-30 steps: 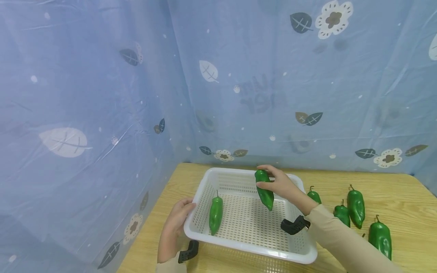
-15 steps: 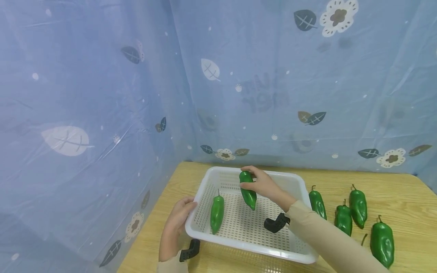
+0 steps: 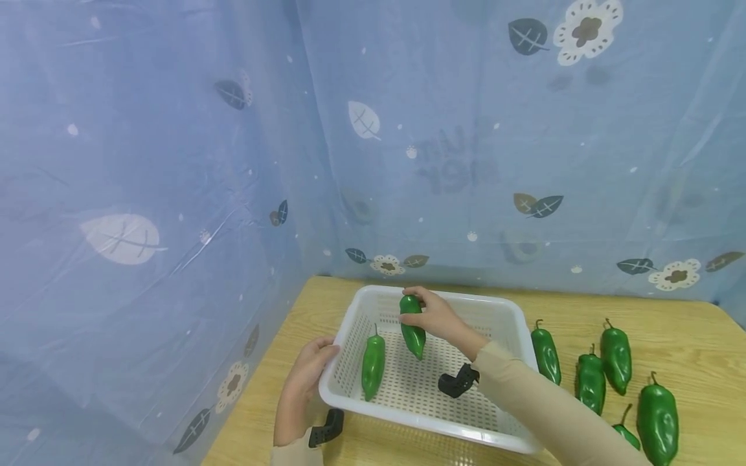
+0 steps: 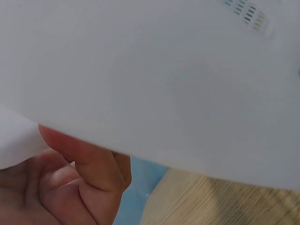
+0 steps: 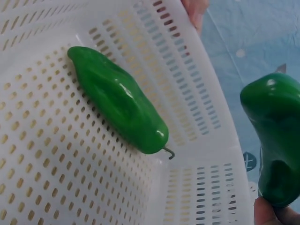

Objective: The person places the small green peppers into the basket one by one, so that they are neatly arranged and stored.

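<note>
My left hand (image 3: 311,366) grips the left rim of a white perforated plastic basket (image 3: 428,435); in the left wrist view its curled fingers (image 4: 96,164) come up under the rim. Over the basket, my right hand (image 3: 434,315) pinches a dark green pepper (image 3: 413,330) near its top end, tip hanging down. The right wrist view has this held pepper (image 5: 276,136) at the right, thumb tip at its lower end. One more green pepper (image 3: 373,367), stem away from me, lies on the basket floor along the left wall.
Right of the basket, several green peppers lie on the wooden table (image 3: 693,349), among them one pepper (image 3: 616,357) at the back and a bigger pepper (image 3: 657,421) nearer me. A blue patterned curtain (image 3: 443,162) hangs behind the table and along its left side.
My right hand has carried its pepper leftward over the basket, closer to the pepper lying inside. The left hand keeps its hold on the rim.
</note>
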A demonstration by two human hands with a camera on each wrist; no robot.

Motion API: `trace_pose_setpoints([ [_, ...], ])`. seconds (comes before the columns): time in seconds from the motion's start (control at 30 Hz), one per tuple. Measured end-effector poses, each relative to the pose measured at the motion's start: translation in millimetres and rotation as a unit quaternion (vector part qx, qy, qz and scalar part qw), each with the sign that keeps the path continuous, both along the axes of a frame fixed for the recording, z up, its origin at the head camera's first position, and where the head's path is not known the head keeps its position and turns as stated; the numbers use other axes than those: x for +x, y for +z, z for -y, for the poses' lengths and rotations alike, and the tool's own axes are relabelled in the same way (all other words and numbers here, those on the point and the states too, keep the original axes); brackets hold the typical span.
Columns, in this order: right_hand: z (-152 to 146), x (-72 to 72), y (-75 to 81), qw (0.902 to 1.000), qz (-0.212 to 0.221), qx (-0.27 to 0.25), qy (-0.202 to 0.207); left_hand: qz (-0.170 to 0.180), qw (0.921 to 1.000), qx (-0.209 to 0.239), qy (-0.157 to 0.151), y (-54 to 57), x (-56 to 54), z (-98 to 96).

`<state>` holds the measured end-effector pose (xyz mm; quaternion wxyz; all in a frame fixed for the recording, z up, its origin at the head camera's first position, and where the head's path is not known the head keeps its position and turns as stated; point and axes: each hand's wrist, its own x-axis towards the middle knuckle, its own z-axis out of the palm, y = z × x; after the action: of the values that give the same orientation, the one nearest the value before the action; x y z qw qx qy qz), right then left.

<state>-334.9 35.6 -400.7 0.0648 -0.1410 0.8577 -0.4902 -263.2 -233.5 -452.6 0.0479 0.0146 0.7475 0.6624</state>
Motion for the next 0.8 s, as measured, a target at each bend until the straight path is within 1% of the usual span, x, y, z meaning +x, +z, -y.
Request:
trace_pose_setpoints([
  [0.3, 8, -1.3, -10.3, 1.0000, -0.002, -0.003, -0.005, -0.007, 0.9999, -0.001, -0.008, -2.8, 0.7, -1.0],
  [0.43, 12, -1.8, -12.3, 0.9999, -0.012, 0.005, -0.002, -0.010, 0.9999, 0.000, -0.007, -3.0, 0.6, -1.4],
  [0.6, 19, -0.7, -16.5, 0.9989, -0.038, 0.025, 0.008, -0.010, 0.9999, 0.003, -0.009, -2.2, 0.7, -1.7],
  [0.7, 23, 0.7, -21.6, 0.9976, -0.058, 0.035, 0.015, -0.010, 0.9999, 0.001, -0.007, -1.8, 0.8, -1.4],
  [0.8, 26, 0.3, -27.5, 0.9967, -0.067, 0.041, 0.020, -0.008, 1.0000, 0.000, -0.002, -1.4, 0.8, -1.2],
])
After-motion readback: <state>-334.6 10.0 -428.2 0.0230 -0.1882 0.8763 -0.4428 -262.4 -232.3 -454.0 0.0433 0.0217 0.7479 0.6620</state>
